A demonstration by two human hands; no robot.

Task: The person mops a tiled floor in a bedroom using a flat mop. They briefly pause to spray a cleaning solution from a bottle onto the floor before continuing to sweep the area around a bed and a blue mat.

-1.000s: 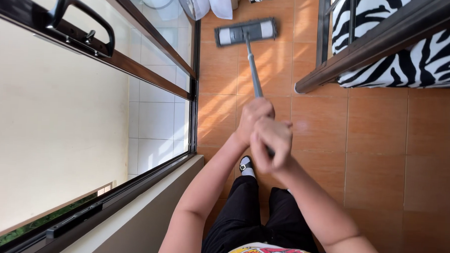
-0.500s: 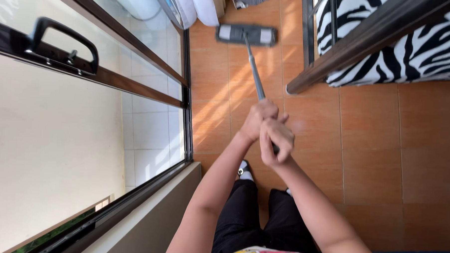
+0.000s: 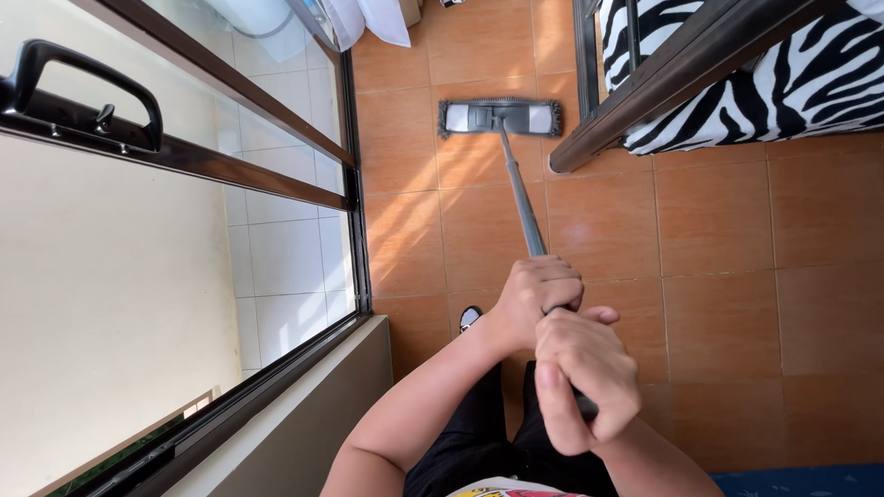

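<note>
the orange tile floor carries the flat mop, its head lying crosswise near the zebra-striped bed. its long handle runs from the head back toward the person. left hand and right hand both wrap tight around the handle.

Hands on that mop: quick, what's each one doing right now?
Left hand: closed around the mop handle, higher up the pole.
Right hand: closed around the same handle, nearer the body.
</note>
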